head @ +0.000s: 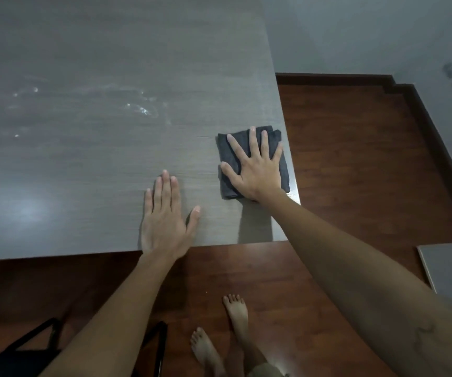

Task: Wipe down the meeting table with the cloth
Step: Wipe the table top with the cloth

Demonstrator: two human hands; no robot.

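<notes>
At the near edge of the tabletop [88, 164], the left hand [163, 216] rests flat, fingers straight. Just beyond, by the right corner, the right hand [254, 164] presses spread fingers on the folded grey cloth [226, 153]. Wiping seems underway; next likely calls for sweeping left toward pale smears [137, 107]. The far end is cut off.

Bare forearms, no sleeves; bare feet [235, 314]; olive shorts hem [267, 370] at btm.

- Left hand [165, 219], lower centre of the frame: flat, palm down, fingers straight and together.
- Right hand [254, 167], right of centre: flat, fingers spread, arm outstretched.
</notes>
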